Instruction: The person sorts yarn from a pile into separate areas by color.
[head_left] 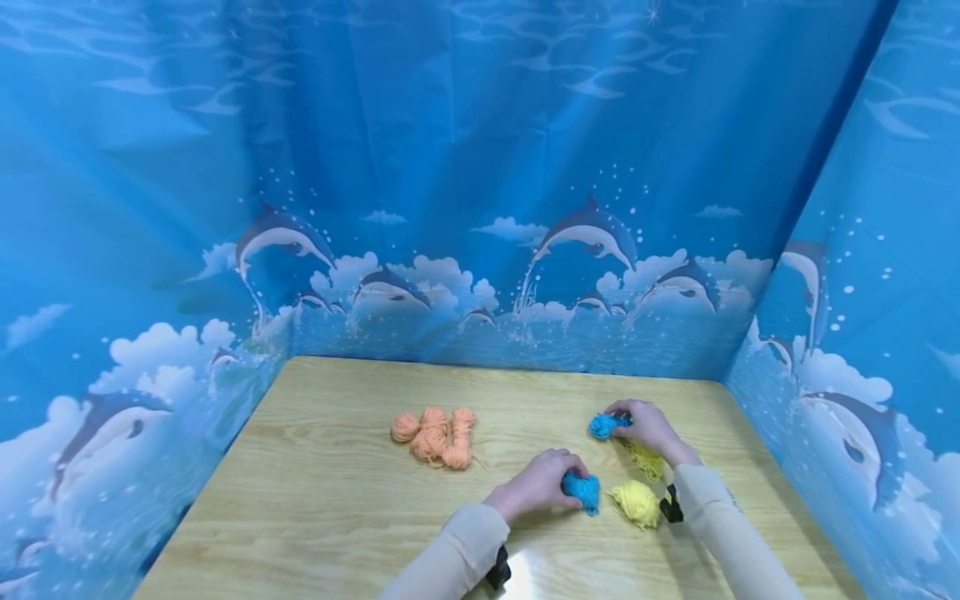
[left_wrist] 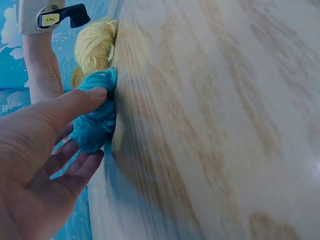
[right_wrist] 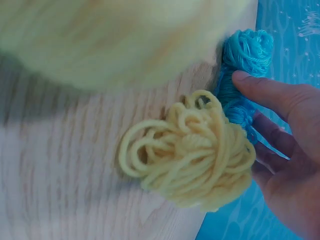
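Left hand [head_left: 542,483] gripped a blue woolly yarn ball [head_left: 588,493]; right hand [head_left: 651,429] pinched a lumpy blue yarn bundle [head_left: 602,426] toward its twelve o'clock, probably so strands wouldn't unwind. A round yellow yarn ball [head_left: 637,505] lay at three o'clock.

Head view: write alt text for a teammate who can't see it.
The left hand and right hand each grip blue yarn on a wooden table, the right hand farther back. Yellow yarn lies near both hands, with orange yarn to their left. A dolphin-print backdrop hangs behind.
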